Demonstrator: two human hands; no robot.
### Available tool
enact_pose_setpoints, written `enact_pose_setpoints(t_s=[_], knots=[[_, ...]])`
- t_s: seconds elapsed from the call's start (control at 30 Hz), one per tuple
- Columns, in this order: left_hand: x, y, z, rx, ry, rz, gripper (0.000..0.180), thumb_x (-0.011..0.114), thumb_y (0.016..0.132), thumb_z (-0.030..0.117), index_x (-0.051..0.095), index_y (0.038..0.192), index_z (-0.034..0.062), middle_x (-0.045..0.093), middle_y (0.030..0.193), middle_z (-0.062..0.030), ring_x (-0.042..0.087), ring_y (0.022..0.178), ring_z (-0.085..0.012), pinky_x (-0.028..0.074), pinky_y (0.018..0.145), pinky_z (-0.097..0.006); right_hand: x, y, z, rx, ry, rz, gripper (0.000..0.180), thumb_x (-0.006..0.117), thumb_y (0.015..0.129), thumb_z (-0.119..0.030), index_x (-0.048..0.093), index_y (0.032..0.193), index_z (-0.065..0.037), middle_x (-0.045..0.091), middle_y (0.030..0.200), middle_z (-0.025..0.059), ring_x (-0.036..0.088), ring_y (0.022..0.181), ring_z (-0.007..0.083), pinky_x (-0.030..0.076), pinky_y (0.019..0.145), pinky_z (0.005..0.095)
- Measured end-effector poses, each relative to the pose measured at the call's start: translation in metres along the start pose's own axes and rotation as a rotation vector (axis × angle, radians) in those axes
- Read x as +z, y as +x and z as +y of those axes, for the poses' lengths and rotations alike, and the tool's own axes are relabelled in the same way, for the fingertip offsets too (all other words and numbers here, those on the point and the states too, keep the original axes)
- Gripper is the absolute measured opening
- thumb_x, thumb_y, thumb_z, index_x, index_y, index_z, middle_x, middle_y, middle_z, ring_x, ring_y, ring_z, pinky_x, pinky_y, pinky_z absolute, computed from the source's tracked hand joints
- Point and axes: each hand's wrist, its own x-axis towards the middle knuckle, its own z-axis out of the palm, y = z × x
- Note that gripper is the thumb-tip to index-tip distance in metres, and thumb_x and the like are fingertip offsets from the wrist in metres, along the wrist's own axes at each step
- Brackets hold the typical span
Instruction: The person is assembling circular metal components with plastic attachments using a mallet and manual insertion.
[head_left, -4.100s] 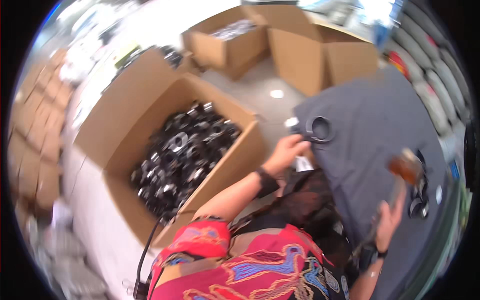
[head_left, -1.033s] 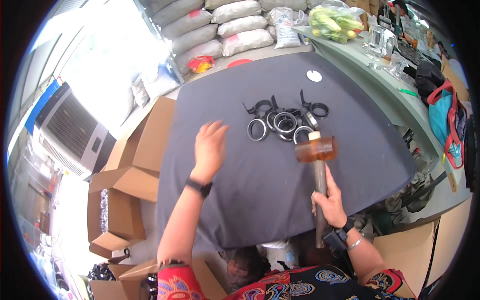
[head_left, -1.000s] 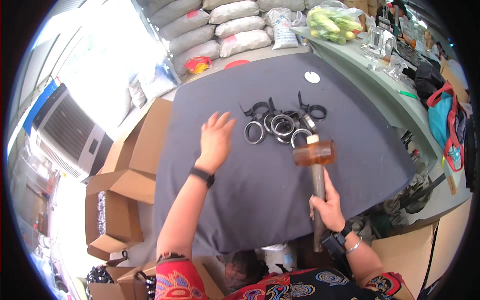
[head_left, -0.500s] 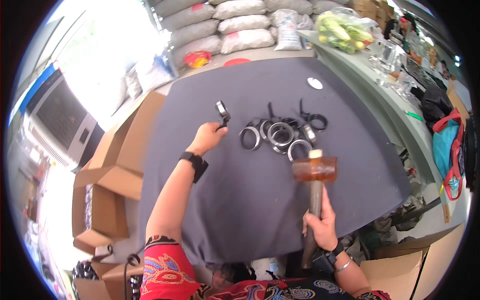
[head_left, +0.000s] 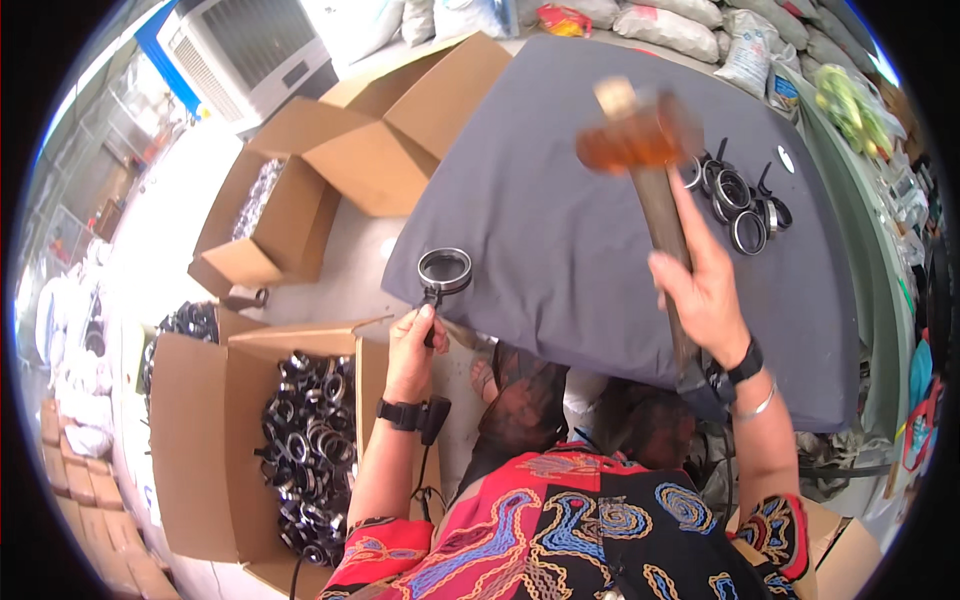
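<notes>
The black ring (head_left: 446,287) lies beyond the left fingers (head_left: 408,328) pinching its stem (head_left: 432,299).

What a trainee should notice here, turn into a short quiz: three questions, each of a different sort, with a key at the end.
1. Which hand grips the mallet?

2. True or false: the open cardboard box holding many dark rings stands on the person's left.

3. Fill in the missing word: the left hand holds a single ring by its ____.

Key:
1. The right hand.
2. True.
3. Stem.
</notes>
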Motion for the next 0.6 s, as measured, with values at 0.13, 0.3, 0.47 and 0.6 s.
enact_pose_setpoints(t_s=[0.13, 0.3, 0.47, 0.6], knots=[[-0.013, -0.015, -0.034, 0.027, 0.0, 0.127, 0.026, 0.059, 0.091, 0.026, 0.058, 0.076, 0.0055, 0.057, 0.069, -0.001, 0.053, 0.067, -0.0117, 0.043, 0.069, -0.025, 0.029, 0.061, -0.059, -0.503, -0.175, 0.033, 0.065, 0.058, 0.087, -0.012, 0.029, 0.145, -0.009, 0.045, 0.139, 0.0097, 0.05, 0.09, 0.0131, 0.042, 0.074, 0.0238], [-0.013, -0.01, -0.044, 0.103, 0.011, 0.108, 0.026, 0.057, 0.091, 0.026, 0.058, 0.075, 0.0056, 0.055, 0.068, 0.0002, 0.051, 0.067, -0.0096, 0.04, 0.066, -0.024, 0.105, 0.062, -0.033, -0.521, -0.139, -0.05, 0.066, 0.059, 0.086, -0.011, 0.029, 0.144, -0.009, 0.045, 0.136, 0.0172, 0.055, 0.114, 0.0331, 0.044, 0.093, 0.0322], [-0.02, -0.009, -0.05, 0.104, 0.142, 0.06, 0.03, 0.057, 0.091, 0.027, 0.057, 0.071, 0.0051, 0.054, 0.065, 0.0006, 0.048, 0.064, -0.0087, 0.039, 0.061, -0.025, 0.126, 0.048, 0.052, 0.407, 0.091, -0.353, 0.07, 0.053, 0.087, -0.01, 0.02, 0.148, -0.016, 0.055, 0.077, 0.0014, 0.045, 0.052, 0.0059, 0.046, 0.046, 0.0236], [-0.022, -0.012, -0.052, 0.109, 0.05, 0.053, 0.031, 0.06, 0.09, 0.03, 0.057, 0.072, 0.0052, 0.054, 0.066, 0.0016, 0.048, 0.064, -0.008, 0.039, 0.06, -0.024, 0.102, 0.051, 0.006, 0.131, 0.216, -0.177, 0.067, 0.053, 0.089, -0.009, 0.023, 0.148, -0.018, 0.054, 0.083, -0.0022, 0.041, 0.053, 0.0012, 0.042, 0.044, 0.0182]])
